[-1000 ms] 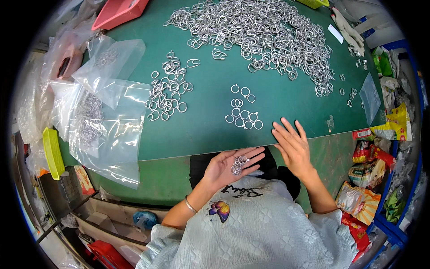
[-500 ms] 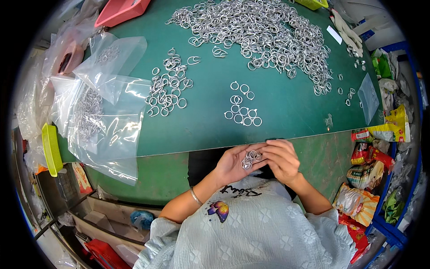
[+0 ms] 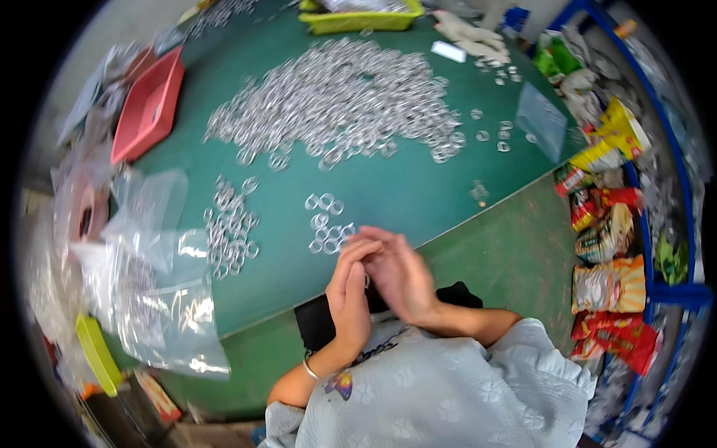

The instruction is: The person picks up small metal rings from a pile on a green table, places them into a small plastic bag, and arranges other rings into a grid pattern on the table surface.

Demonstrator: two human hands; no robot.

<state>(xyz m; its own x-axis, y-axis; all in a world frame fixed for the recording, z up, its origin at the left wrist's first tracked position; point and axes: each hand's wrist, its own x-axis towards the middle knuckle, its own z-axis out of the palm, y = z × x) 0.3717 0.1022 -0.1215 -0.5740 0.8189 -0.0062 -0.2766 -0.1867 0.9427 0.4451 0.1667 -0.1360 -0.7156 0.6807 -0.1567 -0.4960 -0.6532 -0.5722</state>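
Over the near table edge, my left hand [image 3: 349,290] and my right hand [image 3: 403,282] are cupped together, palms facing, fingers long and touching near the tips. A bit of a shiny metal ring [image 3: 367,281] shows between the palms; the other rings inside are hidden. Motion smears my right hand. Just beyond my fingertips, a small group of metal rings [image 3: 326,203] lies flat on the green table [image 3: 280,280]. To its left is a loose cluster of metal rings [image 3: 233,228], and farther back spreads a large heap of them [image 3: 340,97].
Clear plastic bags [image 3: 168,321] cover the table's left side, near a pink tray [image 3: 149,104] and a yellow-green basket [image 3: 97,355]. Another yellow-green basket [image 3: 362,21] stands at the back, beside a white glove [image 3: 470,37]. A blue rack [image 3: 676,295] with colourful packets is on the right.
My head view has turned, shifting the table in the picture. My left palm lay open with several rings on it and my right fingers at them; now both hands are cupped together around them.
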